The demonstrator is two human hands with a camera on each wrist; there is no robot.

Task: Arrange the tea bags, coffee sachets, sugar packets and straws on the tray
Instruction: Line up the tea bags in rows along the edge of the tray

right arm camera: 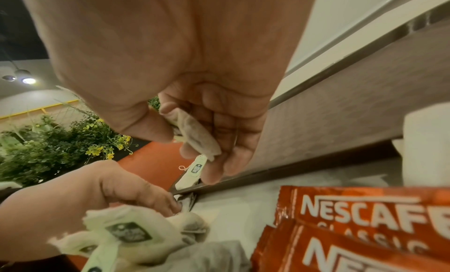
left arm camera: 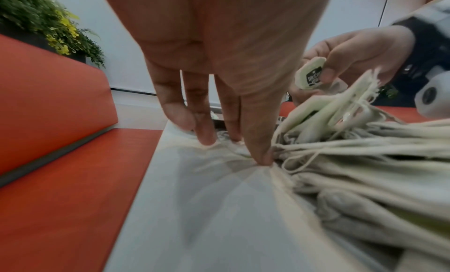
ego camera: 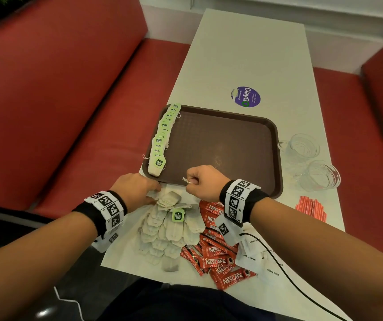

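While the right hand (ego camera: 203, 181) pinches one pale paper tea bag (right arm camera: 194, 133) between curled fingers (right arm camera: 219, 141), it hovers over the near rim of the dark brown plastic tray (ego camera: 276, 158). Ahead and to the left of those fingers, a row of green-tagged tea bags (ego camera: 162, 137) runs lengthwise along the tray's left edge, its near end just beyond them. To their right the tray floor lies bare. The left hand (ego camera: 137, 189) presses nearly straight fingers (left arm camera: 258, 141) on the loose heap of tea bags (ego camera: 169, 230) on the white surface (ego camera: 250, 54), touching its far end.
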